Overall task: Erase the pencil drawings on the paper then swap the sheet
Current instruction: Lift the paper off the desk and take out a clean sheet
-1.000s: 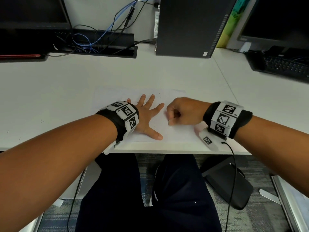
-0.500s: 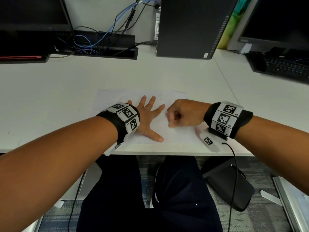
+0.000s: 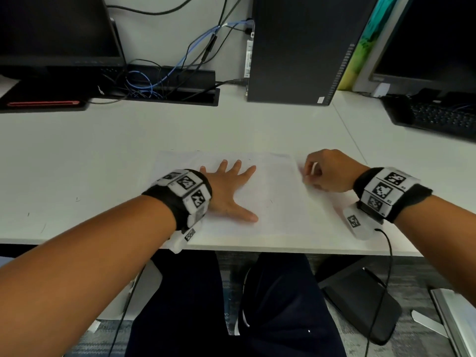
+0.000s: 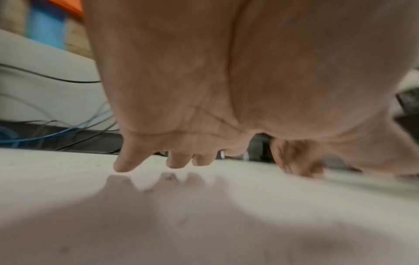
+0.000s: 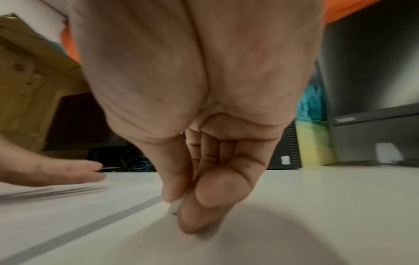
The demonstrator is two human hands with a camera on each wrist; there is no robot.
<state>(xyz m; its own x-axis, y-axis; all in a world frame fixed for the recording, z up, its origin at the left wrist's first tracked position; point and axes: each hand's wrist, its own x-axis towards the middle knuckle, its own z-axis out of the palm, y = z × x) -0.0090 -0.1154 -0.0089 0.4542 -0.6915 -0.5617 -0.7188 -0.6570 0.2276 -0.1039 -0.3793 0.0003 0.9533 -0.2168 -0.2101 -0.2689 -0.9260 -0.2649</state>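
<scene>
A white sheet of paper (image 3: 278,202) lies on the white desk near its front edge. My left hand (image 3: 229,191) lies flat on the sheet's left half, fingers spread, pressing it down; its fingertips (image 4: 123,165) touch the surface. My right hand (image 3: 324,171) is at the sheet's right edge, fingers curled. In the right wrist view, thumb and forefinger pinch a small white eraser (image 5: 176,206) whose tip touches the surface by the paper's edge. Pencil marks are too faint to make out.
A black computer tower (image 3: 296,50) stands at the back centre, with a cable tray (image 3: 164,86) and blue wires to its left. A monitor (image 3: 56,29) is at back left, a keyboard (image 3: 438,117) at right. The desk edge (image 3: 257,249) runs just under my wrists.
My right hand has moved right, from the middle of the sheet to its right edge, still holding the eraser. My left hand stays flat on the paper.
</scene>
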